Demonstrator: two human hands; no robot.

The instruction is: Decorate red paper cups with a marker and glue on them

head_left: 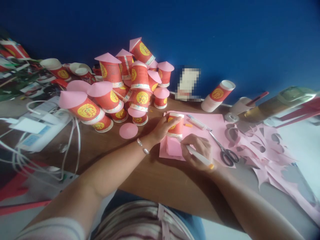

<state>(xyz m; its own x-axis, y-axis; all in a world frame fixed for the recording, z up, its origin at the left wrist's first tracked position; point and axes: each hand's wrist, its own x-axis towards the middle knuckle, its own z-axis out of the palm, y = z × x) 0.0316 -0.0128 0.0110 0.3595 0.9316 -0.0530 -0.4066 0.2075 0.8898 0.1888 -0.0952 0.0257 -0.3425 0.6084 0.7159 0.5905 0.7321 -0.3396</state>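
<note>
My left hand [161, 129] is closed around a red paper cup [175, 128] with a yellow emblem and white bands at its ends. The cup is held over a pink paper sheet [217, 123] on the table. My right hand [197, 150] grips a white pen [201, 157] with an orange back end. Its front end points toward the lower edge of the cup; whether it touches is not clear. Below the cup lies a small stack of pink paper [174, 146]. Scissors [226, 154], a second pen [196, 122] and an orange cap [188, 125] rest beside my right hand.
Red cups with pink cone tops [142, 98] are piled at the back left. One pink cone [128, 130] lies apart. Pink scraps [265, 146] cover the right side. A tape roll [231, 117], stacked cups [218, 95] and a power strip [40, 133] with cables stand around.
</note>
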